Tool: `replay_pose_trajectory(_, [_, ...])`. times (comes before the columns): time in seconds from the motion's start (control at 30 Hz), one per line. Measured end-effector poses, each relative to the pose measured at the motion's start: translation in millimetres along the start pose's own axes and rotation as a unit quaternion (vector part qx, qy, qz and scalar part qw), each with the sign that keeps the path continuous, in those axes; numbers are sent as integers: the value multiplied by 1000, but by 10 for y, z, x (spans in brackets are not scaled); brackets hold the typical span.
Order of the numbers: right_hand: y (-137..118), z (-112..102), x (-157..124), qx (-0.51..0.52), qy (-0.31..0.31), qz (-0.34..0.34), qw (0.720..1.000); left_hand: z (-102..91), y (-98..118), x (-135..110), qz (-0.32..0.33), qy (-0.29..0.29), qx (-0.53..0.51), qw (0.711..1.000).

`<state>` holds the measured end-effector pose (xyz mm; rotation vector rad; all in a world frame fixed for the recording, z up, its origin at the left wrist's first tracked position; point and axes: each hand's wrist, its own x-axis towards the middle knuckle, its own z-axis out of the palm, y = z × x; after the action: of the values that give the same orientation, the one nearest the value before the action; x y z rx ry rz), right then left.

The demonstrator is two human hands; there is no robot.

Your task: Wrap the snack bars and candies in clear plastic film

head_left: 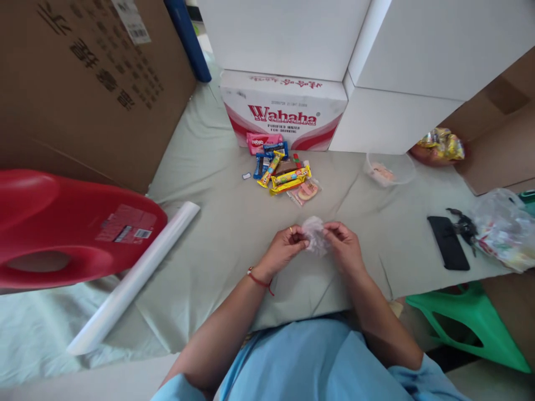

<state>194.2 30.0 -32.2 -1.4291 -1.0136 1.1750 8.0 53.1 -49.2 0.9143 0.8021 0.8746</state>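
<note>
A small crumpled, see-through plastic bag point(316, 235) is stretched between my two hands above the cloth. My left hand point(289, 245) pinches its left edge between thumb and fingers. On the opposite edge, my right hand point(345, 245) has a similar pinch. Just beyond the hands lies a pile of wrapped snacks: yellow snack bars point(291, 177), blue packets point(263, 165), a pink nabati packet point(263, 142) and a clear-wrapped biscuit point(307, 192). Whether anything is inside the bag I cannot tell.
A Wahaba water carton point(288, 111) stands behind the snacks, beside white boxes point(388, 120). To the right are a clear bowl point(393, 170), a black phone point(448, 243), keys point(465, 227) and a filled plastic bag point(507, 228). A white roll point(136, 278) and red plastic object point(79, 223) lie left.
</note>
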Motion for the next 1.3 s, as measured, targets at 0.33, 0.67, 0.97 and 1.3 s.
replay_pose_trajectory(0.33, [-28, -244, 42, 178, 142, 88, 970, -94, -5, 83, -26, 108, -93, 989])
replay_pose_trajectory(0.67, [-200, -311, -3, 138, 89, 133, 977, -261, 248, 60, 10, 118, -250, 961])
replay_pose_trajectory(0.97, [-359, -327, -117, 111, 34, 136, 984, -133, 108, 66, 31, 120, -3, 992])
replay_pose_trajectory(1.3, [-399, -405, -178, 105, 32, 111, 988, -174, 91, 36, 88, 156, 83, 980])
